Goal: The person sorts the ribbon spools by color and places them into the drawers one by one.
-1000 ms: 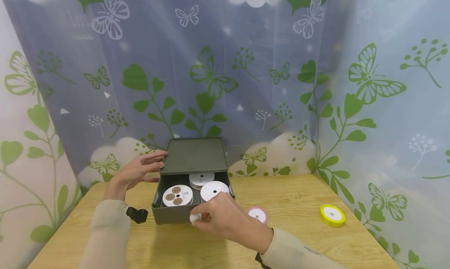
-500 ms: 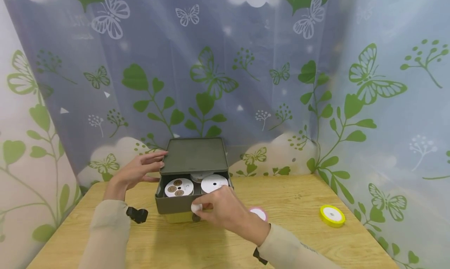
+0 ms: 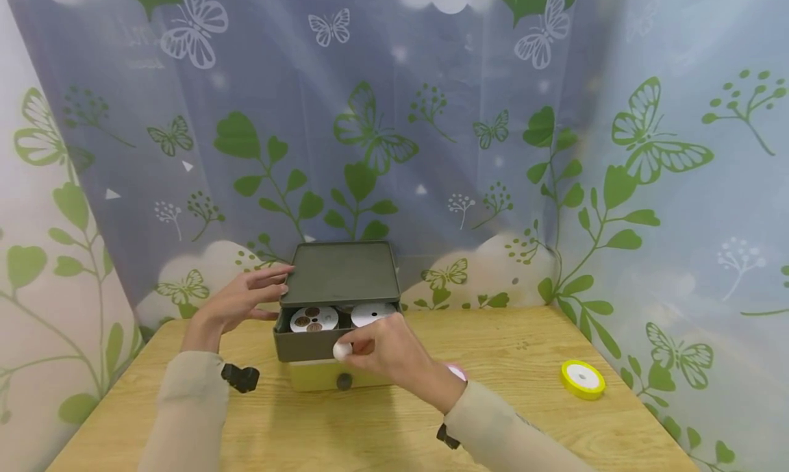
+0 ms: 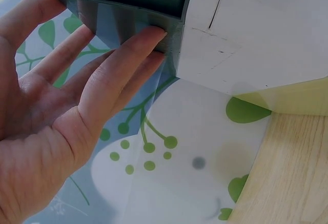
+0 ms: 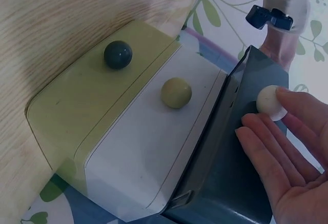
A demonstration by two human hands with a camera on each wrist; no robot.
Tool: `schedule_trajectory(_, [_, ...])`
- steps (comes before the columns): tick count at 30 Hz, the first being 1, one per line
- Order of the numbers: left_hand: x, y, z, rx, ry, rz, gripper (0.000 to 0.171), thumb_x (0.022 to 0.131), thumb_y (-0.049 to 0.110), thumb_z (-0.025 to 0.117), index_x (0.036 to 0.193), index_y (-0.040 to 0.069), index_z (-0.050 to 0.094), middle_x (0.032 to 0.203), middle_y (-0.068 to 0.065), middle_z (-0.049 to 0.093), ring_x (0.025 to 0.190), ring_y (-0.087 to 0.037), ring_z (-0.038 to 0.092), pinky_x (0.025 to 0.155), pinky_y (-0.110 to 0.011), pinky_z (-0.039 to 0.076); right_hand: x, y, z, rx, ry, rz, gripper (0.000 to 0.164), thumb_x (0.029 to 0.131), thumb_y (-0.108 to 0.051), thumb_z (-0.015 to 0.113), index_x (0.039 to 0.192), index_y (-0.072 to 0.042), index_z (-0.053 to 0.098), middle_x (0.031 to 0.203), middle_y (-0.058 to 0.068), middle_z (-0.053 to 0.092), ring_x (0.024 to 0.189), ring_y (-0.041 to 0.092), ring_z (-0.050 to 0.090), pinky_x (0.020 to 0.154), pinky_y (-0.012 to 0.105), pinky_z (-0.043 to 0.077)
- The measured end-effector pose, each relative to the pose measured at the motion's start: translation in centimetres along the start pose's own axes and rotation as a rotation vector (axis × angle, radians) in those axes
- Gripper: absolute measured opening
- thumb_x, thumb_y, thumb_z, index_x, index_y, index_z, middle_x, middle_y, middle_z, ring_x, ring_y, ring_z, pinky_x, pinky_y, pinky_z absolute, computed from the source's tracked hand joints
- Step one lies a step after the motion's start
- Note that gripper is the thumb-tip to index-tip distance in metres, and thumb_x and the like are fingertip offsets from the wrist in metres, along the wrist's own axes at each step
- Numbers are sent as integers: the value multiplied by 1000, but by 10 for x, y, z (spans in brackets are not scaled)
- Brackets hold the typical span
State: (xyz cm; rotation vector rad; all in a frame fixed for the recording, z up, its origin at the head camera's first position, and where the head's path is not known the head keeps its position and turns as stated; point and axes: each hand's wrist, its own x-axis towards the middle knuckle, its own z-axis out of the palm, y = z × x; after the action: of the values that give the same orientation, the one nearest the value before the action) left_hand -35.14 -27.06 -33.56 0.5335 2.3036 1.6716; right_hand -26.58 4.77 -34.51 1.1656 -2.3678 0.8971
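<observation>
A small drawer cabinet [image 3: 345, 273] with a dark green-grey top stands on the table. Its dark top drawer [image 3: 308, 347] sticks partly out, and white spools [image 3: 303, 318] show inside, one with brown round cutouts. My right hand [image 3: 391, 349] pinches the round white knob [image 5: 270, 102] on that drawer's front between thumb and fingers. With fingers extended, my left hand [image 3: 237, 299] touches the upper left side of the cabinet. In the left wrist view, its fingertips [image 4: 159, 33] lie against the dark upper part, above the white side.
Below are a white drawer [image 5: 133, 142] with a yellowish knob [image 5: 176, 93] and a yellow drawer [image 5: 97, 90] with a dark knob [image 5: 118, 55]. A yellow-edged spool [image 3: 582, 378] lies at the table's right. A pink-edged spool [image 3: 456, 371] is partly hidden behind my right wrist.
The dark drawer has slid inward with my right hand on its knob, covering more of the spools and uncovering the yellow drawer front below. My left hand has stayed in place.
</observation>
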Motion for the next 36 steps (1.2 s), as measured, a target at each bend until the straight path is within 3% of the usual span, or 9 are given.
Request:
schedule_trajectory(10, [0,-1,0,7,-3,12,70,107,29,59,165,12,25,172,-22,14,154,-51,23,102,-51,58,8,20,8,51,26,61,21,84,-10,86,104,-8,83,85,9,81,69,17,78,62,6,54])
schedule_trajectory(20, [4,-6,-3,-12,2,11,69,107,30,58,165,13,26,173,-21,13,154,-52,21,105,-57,55,15,32,13,40,62,72,18,85,-13,86,103,-9,84,84,10,81,68,18,78,62,7,55])
schedule_trajectory(36, [0,-1,0,-16,-3,12,70,107,27,58,166,11,23,172,-24,11,154,-52,20,104,-56,57,19,42,26,80,133,127,19,86,-12,85,105,-10,84,84,10,81,67,18,78,61,10,56])
